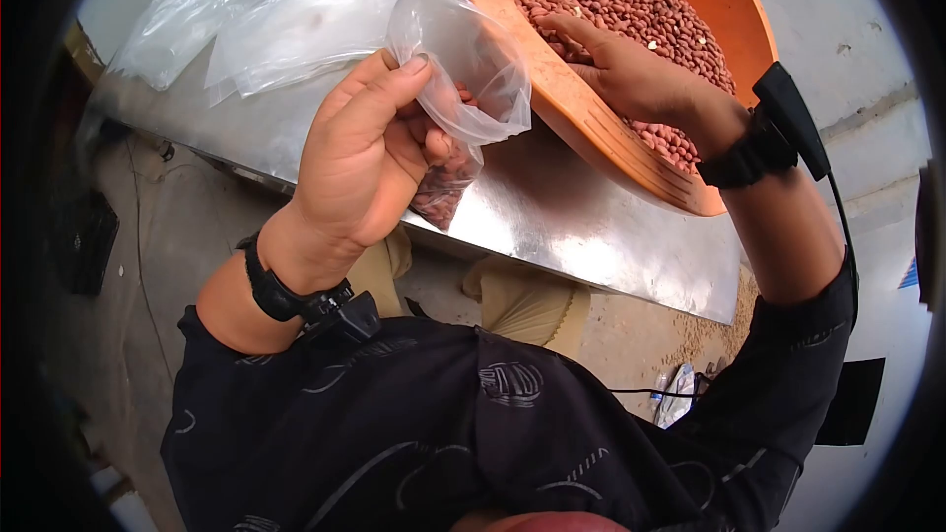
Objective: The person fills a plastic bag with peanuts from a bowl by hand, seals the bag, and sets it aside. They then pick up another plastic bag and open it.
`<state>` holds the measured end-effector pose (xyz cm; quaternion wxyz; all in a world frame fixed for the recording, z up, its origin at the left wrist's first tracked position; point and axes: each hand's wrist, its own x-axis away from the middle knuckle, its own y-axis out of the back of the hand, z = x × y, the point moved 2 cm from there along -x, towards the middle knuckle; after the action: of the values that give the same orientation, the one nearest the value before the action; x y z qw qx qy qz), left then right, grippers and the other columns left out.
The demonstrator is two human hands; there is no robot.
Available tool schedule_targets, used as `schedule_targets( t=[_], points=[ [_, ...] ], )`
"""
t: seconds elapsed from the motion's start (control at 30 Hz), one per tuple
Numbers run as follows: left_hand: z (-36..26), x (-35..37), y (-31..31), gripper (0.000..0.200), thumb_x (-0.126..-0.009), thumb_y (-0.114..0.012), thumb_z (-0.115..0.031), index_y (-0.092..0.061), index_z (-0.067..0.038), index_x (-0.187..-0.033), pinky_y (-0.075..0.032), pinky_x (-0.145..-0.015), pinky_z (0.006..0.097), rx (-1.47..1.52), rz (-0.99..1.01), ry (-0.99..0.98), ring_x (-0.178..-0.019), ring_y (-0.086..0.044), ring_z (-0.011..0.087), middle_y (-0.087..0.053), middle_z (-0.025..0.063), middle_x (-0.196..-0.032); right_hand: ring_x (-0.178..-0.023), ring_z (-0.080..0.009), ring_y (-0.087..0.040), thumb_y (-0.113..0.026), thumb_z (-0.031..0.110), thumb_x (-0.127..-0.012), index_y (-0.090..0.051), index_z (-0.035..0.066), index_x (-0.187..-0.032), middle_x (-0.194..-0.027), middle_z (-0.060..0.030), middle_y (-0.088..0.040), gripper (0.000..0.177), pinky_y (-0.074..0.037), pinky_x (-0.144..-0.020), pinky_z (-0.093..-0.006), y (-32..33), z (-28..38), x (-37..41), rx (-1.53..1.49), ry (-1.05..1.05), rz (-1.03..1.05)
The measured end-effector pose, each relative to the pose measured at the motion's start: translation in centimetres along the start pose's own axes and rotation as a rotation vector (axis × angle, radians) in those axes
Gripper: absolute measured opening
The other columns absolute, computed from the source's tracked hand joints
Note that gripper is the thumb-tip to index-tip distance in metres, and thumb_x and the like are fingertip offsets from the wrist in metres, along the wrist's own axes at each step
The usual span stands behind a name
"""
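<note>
My left hand [370, 148] pinches a clear plastic bag [458, 64] near its open mouth. Reddish-brown nuts show in the lower part of the bag, below my fingers. A tilted orange basin [611, 153] stands just right of the bag, holding a heap of the same nuts [631, 0]. Inside the basin, my right hand [631, 74] reaches over the near rim with its fingertips among the nuts. Its fingers are partly hidden, so whether they hold any nuts does not show.
Stacks of flat clear bags [305, 25] lie at the left on a metal table [581, 227], whose front edge runs in front of my body. On the floor at the right are scattered small pieces [705, 330] and a crumpled silvery packet [676, 396]. A black cable hangs from my right wrist.
</note>
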<state>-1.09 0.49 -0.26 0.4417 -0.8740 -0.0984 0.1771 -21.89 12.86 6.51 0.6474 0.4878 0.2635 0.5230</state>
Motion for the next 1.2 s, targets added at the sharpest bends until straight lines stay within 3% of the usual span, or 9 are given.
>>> schedule_targets(
  t=[0.1, 0.23, 0.27, 0.43, 0.53, 0.73, 0.83, 1.07, 1.2],
  points=[
    [0.0, -0.2, 0.1, 0.013, -0.097, -0.047, -0.016, -0.054, -0.005, -0.095, -0.049, -0.061, 0.0309, -0.010, -0.013, 0.003, -0.062, -0.057, 0.0106, -0.063, 0.0065, -0.083, -0.111, -0.0160, -0.054, -0.054, 0.016, -0.095, -0.047, 0.001, -0.129, -0.120, -0.0108, -0.058, 0.038, -0.042, -0.096, -0.0266, 0.2, -0.1, -1.9, 0.008, -0.052, -0.003],
    [0.0, -0.5, 0.1, 0.013, -0.097, -0.048, -0.016, -0.054, -0.006, -0.092, -0.049, -0.059, 0.0315, -0.015, -0.012, 0.011, -0.061, -0.057, 0.0107, -0.062, 0.0060, -0.081, -0.073, -0.0100, -0.057, -0.056, 0.012, -0.090, -0.060, 0.002, -0.106, -0.082, -0.0013, -0.061, 0.020, -0.048, -0.065, -0.0262, 1.3, 1.2, -2.7, 0.120, -0.155, -0.096],
    [0.0, -0.4, 0.2, 0.013, -0.097, -0.048, -0.016, -0.054, -0.005, -0.092, -0.049, -0.059, 0.0313, -0.018, -0.002, 0.017, -0.061, -0.057, 0.0106, -0.062, 0.0060, -0.080, -0.060, -0.0082, -0.050, -0.056, 0.010, -0.087, -0.062, 0.003, -0.100, -0.071, 0.0011, -0.055, 0.015, -0.043, -0.054, -0.0256, 1.3, -0.4, -3.5, 0.109, -0.025, -0.170],
    [-0.3, -0.1, -0.1, 0.013, -0.097, -0.048, -0.015, -0.054, -0.005, -0.091, -0.049, -0.057, 0.0294, -0.013, -0.009, 0.012, -0.061, -0.057, 0.0104, -0.062, 0.0057, -0.078, -0.054, -0.0056, -0.045, -0.056, 0.006, -0.085, -0.058, 0.004, -0.091, -0.066, 0.0027, -0.050, 0.007, -0.038, -0.047, -0.0231, 3.7, 0.1, -3.1, 0.094, -0.064, -0.181],
    [-0.5, 0.0, 0.0, 0.013, -0.096, -0.049, -0.015, -0.054, -0.004, -0.090, -0.049, -0.057, 0.0270, -0.037, -0.003, 0.008, -0.061, -0.057, 0.0104, -0.062, 0.0054, -0.078, -0.049, -0.0008, -0.041, -0.056, 0.013, -0.092, -0.059, 0.008, -0.091, -0.065, 0.0063, -0.046, 0.006, -0.033, -0.042, -0.0167, 5.0, 2.3, -2.9, -0.233, 0.016, -0.167],
    [-0.3, -0.2, 0.1, 0.013, -0.096, -0.051, -0.016, -0.054, -0.005, -0.092, -0.048, -0.058, 0.0236, -0.038, 0.005, 0.004, -0.063, -0.058, 0.0097, -0.062, 0.0045, -0.080, -0.053, -0.0058, -0.046, -0.058, 0.009, -0.091, -0.060, 0.004, -0.092, -0.074, 0.0015, -0.054, 0.006, -0.036, -0.046, -0.0176, 3.8, 10.9, -2.9, -0.597, 0.050, 0.086],
    [-0.2, -0.1, -0.1, 0.012, -0.096, -0.051, -0.017, -0.054, -0.005, -0.093, -0.048, -0.059, 0.0226, -0.047, -0.003, -0.036, -0.064, -0.058, 0.0091, -0.063, 0.0038, -0.080, -0.054, -0.0073, -0.049, -0.058, 0.010, -0.090, -0.059, 0.003, -0.091, -0.068, 0.0005, -0.052, 0.007, -0.039, -0.047, -0.0212, 1.4, 13.2, -3.0, -0.364, -0.030, -0.019],
    [-0.3, 0.2, 0.1, 0.015, -0.097, -0.047, -0.016, -0.055, -0.005, -0.104, -0.048, -0.063, 0.0222, -0.031, 0.028, -0.037, -0.072, -0.058, 0.0081, -0.062, 0.0030, -0.089, -0.074, -0.0131, -0.059, -0.056, 0.008, -0.088, -0.061, -0.005, -0.101, -0.082, -0.0074, -0.062, 0.019, -0.049, -0.065, -0.0242, 0.7, 12.2, -3.2, -0.318, 0.007, 0.023],
    [-0.4, 0.2, -0.3, 0.013, -0.096, -0.049, -0.016, -0.055, -0.005, -0.098, -0.047, -0.063, 0.0237, -0.042, -0.058, -0.028, -0.069, -0.057, 0.0092, -0.062, 0.0042, -0.086, -0.082, -0.0143, -0.062, -0.059, 0.009, -0.090, -0.060, -0.006, -0.109, -0.093, -0.0097, -0.064, 0.024, -0.053, -0.074, -0.0251, 2.8, 12.9, -0.8, -0.510, 0.011, 0.274]
  ],
)
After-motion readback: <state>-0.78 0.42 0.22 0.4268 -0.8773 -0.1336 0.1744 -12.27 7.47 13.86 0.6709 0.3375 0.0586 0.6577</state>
